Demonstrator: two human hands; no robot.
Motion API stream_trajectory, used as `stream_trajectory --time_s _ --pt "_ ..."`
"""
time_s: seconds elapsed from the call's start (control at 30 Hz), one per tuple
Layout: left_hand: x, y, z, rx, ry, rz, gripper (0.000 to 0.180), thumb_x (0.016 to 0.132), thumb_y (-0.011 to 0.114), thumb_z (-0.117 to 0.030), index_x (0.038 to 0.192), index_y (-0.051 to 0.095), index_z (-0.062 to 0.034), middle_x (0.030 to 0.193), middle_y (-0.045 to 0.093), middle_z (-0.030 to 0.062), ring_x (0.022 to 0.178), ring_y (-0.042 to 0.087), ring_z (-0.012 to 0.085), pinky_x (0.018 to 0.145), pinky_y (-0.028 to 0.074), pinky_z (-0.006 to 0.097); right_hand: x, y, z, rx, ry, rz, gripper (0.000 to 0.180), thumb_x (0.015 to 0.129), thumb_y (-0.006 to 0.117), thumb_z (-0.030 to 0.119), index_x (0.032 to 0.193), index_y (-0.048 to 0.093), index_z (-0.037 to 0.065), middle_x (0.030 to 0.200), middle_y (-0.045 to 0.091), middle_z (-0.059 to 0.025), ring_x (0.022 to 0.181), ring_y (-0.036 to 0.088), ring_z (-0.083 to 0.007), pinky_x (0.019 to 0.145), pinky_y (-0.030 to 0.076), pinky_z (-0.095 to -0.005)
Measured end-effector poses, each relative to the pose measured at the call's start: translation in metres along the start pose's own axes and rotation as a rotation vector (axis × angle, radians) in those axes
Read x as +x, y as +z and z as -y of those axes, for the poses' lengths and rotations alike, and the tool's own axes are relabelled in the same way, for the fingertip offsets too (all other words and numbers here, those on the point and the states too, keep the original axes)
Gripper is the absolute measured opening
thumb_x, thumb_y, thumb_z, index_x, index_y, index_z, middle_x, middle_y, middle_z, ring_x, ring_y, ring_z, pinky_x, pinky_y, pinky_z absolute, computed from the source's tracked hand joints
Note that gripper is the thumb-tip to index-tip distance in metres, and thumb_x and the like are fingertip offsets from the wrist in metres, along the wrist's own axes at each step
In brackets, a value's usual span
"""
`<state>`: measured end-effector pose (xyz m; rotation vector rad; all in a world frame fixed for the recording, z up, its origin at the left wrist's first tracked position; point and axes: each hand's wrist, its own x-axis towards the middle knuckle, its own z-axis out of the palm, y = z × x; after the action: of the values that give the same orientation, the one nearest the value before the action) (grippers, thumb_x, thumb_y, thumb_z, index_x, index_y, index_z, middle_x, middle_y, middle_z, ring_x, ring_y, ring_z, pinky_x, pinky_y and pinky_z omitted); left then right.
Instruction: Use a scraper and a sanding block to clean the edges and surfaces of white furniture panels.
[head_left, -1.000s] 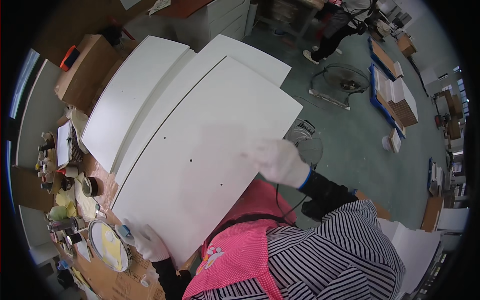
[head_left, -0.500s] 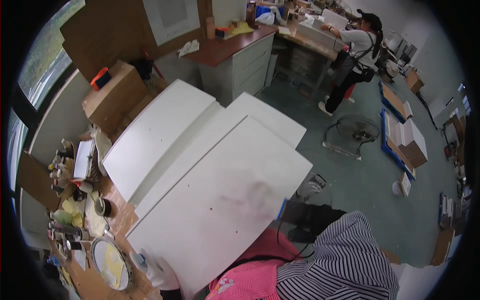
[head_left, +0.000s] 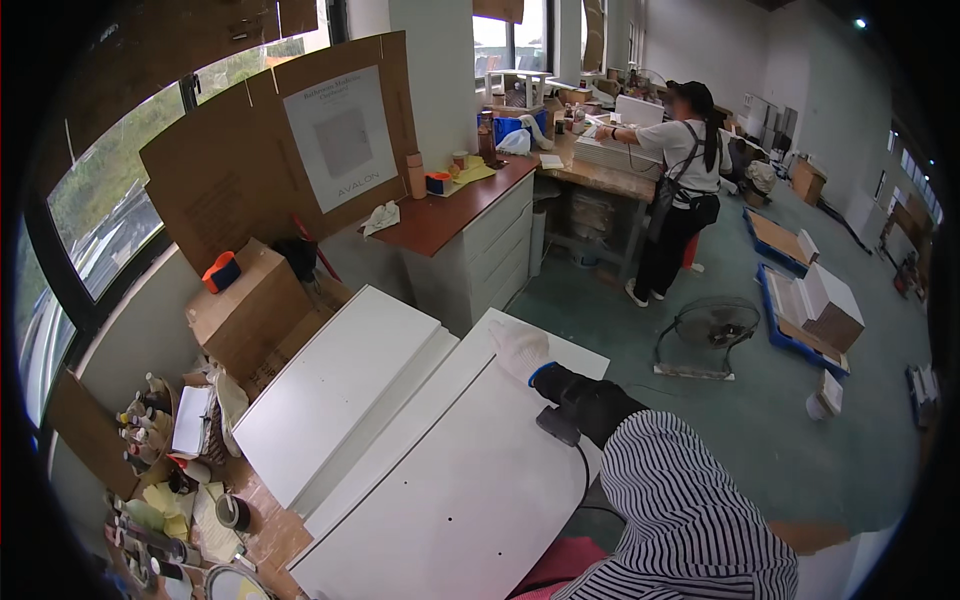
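My right hand (head_left: 522, 352), in a whitish glove with a blue cuff, lies at the far end of the uppermost white panel (head_left: 430, 470). Its fingers look stretched out over the surface by the panel's far corner; their tips are hard to make out. A few small dark holes dot this panel. It rests over another white panel (head_left: 385, 448), and to the left lies one more white panel (head_left: 335, 390). A black box-shaped device (head_left: 558, 425) with a cable hangs at my right wrist. My left hand is out of view.
Bottles (head_left: 150, 425), a dark round tin (head_left: 232, 512) and papers crowd the bench at left. A cardboard box (head_left: 245, 305) stands behind. Beyond are a red-topped cabinet (head_left: 440, 215), a floor fan (head_left: 710, 335), blue pallets (head_left: 795, 335) and a co-worker (head_left: 690, 180) at another bench.
The view has tilted up. My right hand, blurred over the panel's middle before, has reached to its far end. My left hand, earlier at the near left edge, has gone from view.
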<state>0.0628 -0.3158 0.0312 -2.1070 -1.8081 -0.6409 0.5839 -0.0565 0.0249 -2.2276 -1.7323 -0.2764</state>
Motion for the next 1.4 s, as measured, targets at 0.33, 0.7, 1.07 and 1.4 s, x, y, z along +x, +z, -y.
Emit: stream_trajectory --time_s 0.33,0.7,1.07,1.4 --pt "-0.019 0.010 0.011 -0.033 -0.117 0.067 0.053 0.093 0.055 -0.019 0.139 0.049 0.0067 0.134 0.052 0.0336 0.126 0.049 0.0497 0.111 0.038 0.052 -0.108 0.041 0.195 0.307 -0.445 0.029 0.013 0.083 0.057 0.012 0.093 0.063 0.005 0.080 0.066 -0.0116 0.072 0.067 -0.0321 0.057 0.051 -0.0436" --pt "-0.007 0.016 -0.010 -0.223 -0.473 0.179 0.076 0.085 0.060 -0.001 0.156 0.036 -0.0094 0.163 0.022 0.0272 0.135 0.047 0.0387 0.098 0.049 0.038 -0.081 0.090 0.121 0.420 -0.452 -0.303 0.023 0.090 0.053 0.018 0.108 0.061 0.006 0.089 0.065 -0.0135 0.085 0.063 -0.0360 0.075 0.048 -0.0483" --pt "-0.027 0.024 0.006 -0.215 -0.565 0.178 0.075 0.086 0.063 -0.003 0.156 0.038 -0.0125 0.161 0.027 0.0263 0.146 0.037 0.0395 0.110 0.044 0.041 -0.089 0.080 0.141 0.335 -0.446 0.163 0.029 0.093 0.055 0.021 0.118 0.066 0.010 0.102 0.068 -0.0158 0.094 0.064 -0.0343 0.079 0.052 -0.0443" --pt "-0.017 0.020 0.000 -0.157 -0.476 0.130 0.076 0.085 0.065 -0.005 0.156 0.038 -0.0141 0.162 0.026 0.0250 0.138 0.047 0.0404 0.104 0.049 0.040 0.016 0.020 -0.021 -0.023 0.043 -0.024 0.023 0.094 0.054 0.029 0.095 0.067 0.010 0.089 0.069 -0.0168 0.087 0.067 -0.0391 0.071 0.051 -0.0545"
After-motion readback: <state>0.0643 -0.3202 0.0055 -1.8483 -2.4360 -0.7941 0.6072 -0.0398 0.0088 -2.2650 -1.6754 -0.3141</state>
